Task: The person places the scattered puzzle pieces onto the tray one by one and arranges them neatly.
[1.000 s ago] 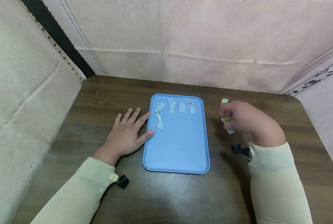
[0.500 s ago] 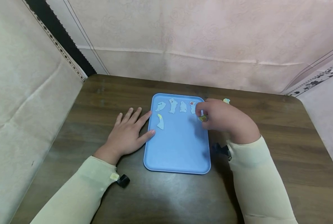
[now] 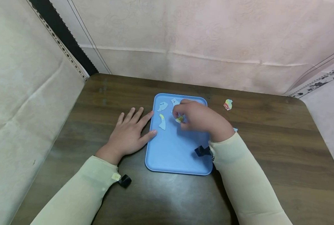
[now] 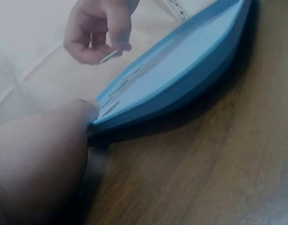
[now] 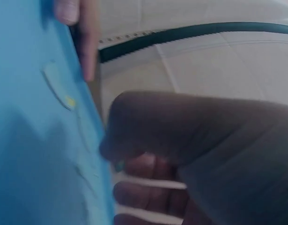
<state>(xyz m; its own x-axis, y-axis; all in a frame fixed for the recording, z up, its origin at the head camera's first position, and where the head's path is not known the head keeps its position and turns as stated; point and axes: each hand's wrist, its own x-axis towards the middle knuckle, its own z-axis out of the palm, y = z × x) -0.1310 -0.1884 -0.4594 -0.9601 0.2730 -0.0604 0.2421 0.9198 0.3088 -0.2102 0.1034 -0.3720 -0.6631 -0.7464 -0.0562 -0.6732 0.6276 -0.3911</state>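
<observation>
A blue tray lies on the brown wooden table. My left hand rests flat on the table with straight fingers touching the tray's left rim. My right hand hovers over the tray's upper middle and pinches a small yellow paper scrap, also seen edge-on as a thin scrap in the left wrist view. Small pale scraps lie on the tray: one at the top left, one partly under my hand, one with a yellow tip below them. Others are hidden by my hand.
A colourful paper scrap lies on the table right of the tray, and a bluish bit peeks out by my right wrist. Cloth-covered walls close in on the left, back and right. The lower half of the tray is bare.
My right hand lifted a yellow scrap off the table right of the tray and carried it left over the tray's upper middle. The left hand stayed put.
</observation>
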